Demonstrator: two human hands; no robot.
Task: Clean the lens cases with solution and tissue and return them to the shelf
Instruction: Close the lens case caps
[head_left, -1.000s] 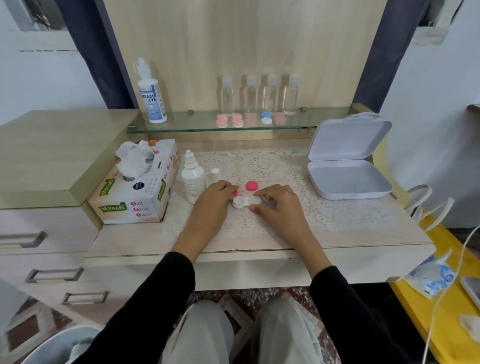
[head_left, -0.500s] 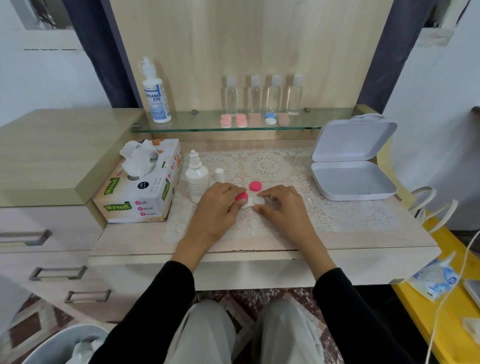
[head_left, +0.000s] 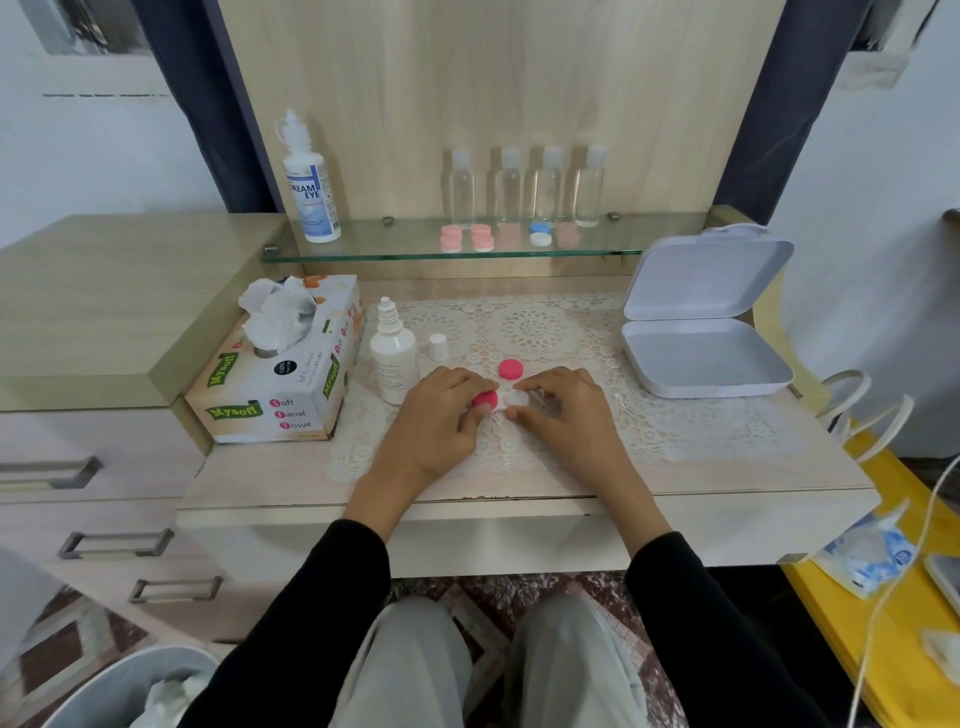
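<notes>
A white lens case (head_left: 513, 399) lies on the lace mat between my hands. My left hand (head_left: 434, 423) pinches a pink cap (head_left: 484, 399) over the case's left well. My right hand (head_left: 563, 413) grips the case's right end with thumb and fingers. A second pink cap (head_left: 510, 369) lies loose on the mat just behind. A small white solution bottle (head_left: 392, 356) stands uncapped to the left, its white cap (head_left: 438, 347) beside it. A tissue box (head_left: 283, 371) sits further left. More lens cases (head_left: 466, 238) rest on the glass shelf (head_left: 363, 248).
An open white box (head_left: 701, 332) lies at the right of the desk. A large solution bottle (head_left: 307, 182) and several clear bottles (head_left: 527, 184) stand on the shelf. A bin (head_left: 124, 686) with used tissue is at lower left. Drawers are on the left; a yellow surface with cables lies on the right.
My left hand has brought a pink cap from beside the case onto its left well. My right hand has stayed on the case's right end.
</notes>
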